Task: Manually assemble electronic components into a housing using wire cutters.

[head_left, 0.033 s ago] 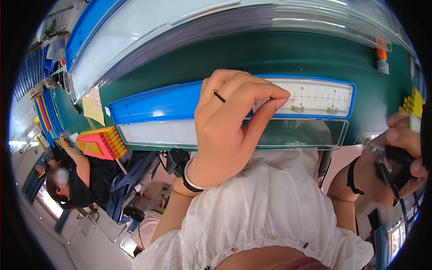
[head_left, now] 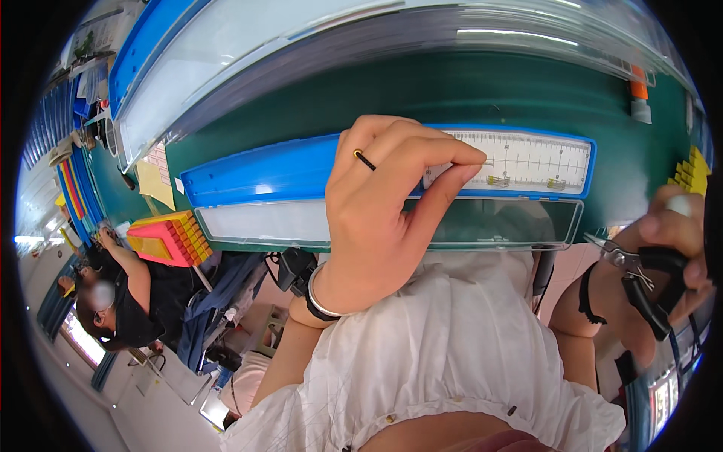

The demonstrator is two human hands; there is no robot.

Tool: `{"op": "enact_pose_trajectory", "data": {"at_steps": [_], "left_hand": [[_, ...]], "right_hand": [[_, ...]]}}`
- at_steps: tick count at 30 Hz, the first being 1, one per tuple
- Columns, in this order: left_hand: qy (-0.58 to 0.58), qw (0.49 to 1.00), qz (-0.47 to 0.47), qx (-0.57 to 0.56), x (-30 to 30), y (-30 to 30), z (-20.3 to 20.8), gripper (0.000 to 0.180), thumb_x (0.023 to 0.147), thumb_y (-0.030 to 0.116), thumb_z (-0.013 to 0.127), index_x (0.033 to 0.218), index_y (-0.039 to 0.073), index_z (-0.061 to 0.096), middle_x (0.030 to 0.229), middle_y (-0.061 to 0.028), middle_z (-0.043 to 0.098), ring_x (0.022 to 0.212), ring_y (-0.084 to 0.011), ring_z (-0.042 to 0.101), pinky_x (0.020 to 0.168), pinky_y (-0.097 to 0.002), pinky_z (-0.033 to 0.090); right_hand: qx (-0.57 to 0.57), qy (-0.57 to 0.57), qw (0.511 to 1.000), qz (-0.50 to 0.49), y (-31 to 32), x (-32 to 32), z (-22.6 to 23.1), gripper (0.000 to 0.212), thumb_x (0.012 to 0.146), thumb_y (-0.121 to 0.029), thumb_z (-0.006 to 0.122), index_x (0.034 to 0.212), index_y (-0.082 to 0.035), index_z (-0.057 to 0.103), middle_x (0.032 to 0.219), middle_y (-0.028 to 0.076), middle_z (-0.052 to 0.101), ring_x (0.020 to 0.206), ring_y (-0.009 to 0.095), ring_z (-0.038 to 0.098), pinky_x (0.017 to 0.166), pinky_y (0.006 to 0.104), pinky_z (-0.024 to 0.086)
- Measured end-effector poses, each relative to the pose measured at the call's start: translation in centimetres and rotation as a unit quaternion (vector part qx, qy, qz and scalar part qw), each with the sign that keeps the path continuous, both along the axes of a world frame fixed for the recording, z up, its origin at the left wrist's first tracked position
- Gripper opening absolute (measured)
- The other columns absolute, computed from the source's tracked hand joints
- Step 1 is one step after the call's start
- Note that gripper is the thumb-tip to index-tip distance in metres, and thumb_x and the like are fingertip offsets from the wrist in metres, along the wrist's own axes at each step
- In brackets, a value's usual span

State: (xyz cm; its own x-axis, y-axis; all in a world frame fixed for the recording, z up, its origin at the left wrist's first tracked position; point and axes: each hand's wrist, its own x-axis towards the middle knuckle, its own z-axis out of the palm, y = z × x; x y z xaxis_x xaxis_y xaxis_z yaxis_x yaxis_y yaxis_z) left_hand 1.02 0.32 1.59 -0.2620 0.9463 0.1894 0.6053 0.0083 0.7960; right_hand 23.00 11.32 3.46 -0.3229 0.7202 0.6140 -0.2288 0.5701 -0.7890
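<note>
My left hand (head_left: 384, 200) is over a long shallow blue case (head_left: 260, 172), with thumb and forefinger pinched together. A sliver of something thin and pale shows at their tips, too small to name. Below the fingertips, at the case's right end, lies a white graduated scale card (head_left: 538, 162). Two small bunches of thin short pieces, one bunch (head_left: 498, 181) by the fingertips and another bunch (head_left: 556, 183) further right, rest on the card. At the far right my right hand (head_left: 674, 226) is closed around black-handled cutting pliers (head_left: 642, 305), their metal jaws pointing left.
The case's clear lid (head_left: 520, 222) lies folded toward me on the green tabletop (head_left: 301, 105). Large clear-covered trays (head_left: 301, 45) stretch along the back. An orange-and-grey tube (head_left: 639, 94) stands at the back right. On the left are a pink-and-yellow block (head_left: 162, 241) and another person (head_left: 132, 294).
My right hand has shifted slightly, and the pliers' jaws now show more clearly. My left hand keeps its pinch in practically the same place.
</note>
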Motion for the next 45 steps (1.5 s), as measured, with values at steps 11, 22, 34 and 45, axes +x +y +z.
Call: {"op": "enact_pose_trajectory", "data": {"at_steps": [11,22,34,45], "left_hand": [[-0.070,0.997,-0.021,0.023,-0.6,-0.4,-0.1,0.016,0.080,-0.002,0.079,0.093,0.005,0.073,0.092,-0.0038,0.072,0.088,-0.0192,0.059,0.080,-0.0294,0.045],[-0.051,0.997,-0.041,-0.026,-1.0,-0.8,-0.2,0.019,0.080,0.012,0.083,0.095,0.006,0.074,0.104,-0.0066,0.071,0.098,-0.0227,0.060,0.089,-0.0342,0.047],[0.331,0.922,-0.163,-0.118,-1.0,-3.1,0.5,0.075,0.072,0.079,0.057,0.130,0.033,0.070,0.156,-0.0086,0.041,0.141,-0.0379,0.031,0.113,-0.0602,0.021],[0.341,0.912,-0.170,-0.152,-0.6,-2.9,0.6,0.073,0.072,0.082,0.052,0.132,0.044,0.066,0.156,-0.0093,0.042,0.141,-0.0375,0.032,0.113,-0.0612,0.022]], "right_hand": [[-0.323,-0.080,0.943,0.025,-2.3,-2.9,-1.4,0.070,0.073,-0.034,0.093,0.100,-0.010,0.033,0.104,0.016,0.054,0.068,0.014,0.066,0.057,0.0211,0.060],[-0.261,-0.132,0.954,0.061,-1.5,-2.2,-1.6,0.055,0.071,-0.017,0.093,0.094,-0.006,0.045,0.104,0.028,0.068,0.082,0.021,0.070,0.071,0.0296,0.060],[-0.120,-0.273,0.952,0.078,-0.3,-0.9,-1.5,0.022,0.089,-0.005,0.064,0.089,-0.006,0.042,0.100,0.027,0.068,0.087,0.021,0.063,0.072,0.0291,0.054],[-0.106,-0.272,0.955,0.048,-0.7,-1.1,-1.6,0.019,0.088,0.002,0.059,0.087,-0.007,0.042,0.095,0.027,0.069,0.082,0.019,0.062,0.075,0.0293,0.052]]}}
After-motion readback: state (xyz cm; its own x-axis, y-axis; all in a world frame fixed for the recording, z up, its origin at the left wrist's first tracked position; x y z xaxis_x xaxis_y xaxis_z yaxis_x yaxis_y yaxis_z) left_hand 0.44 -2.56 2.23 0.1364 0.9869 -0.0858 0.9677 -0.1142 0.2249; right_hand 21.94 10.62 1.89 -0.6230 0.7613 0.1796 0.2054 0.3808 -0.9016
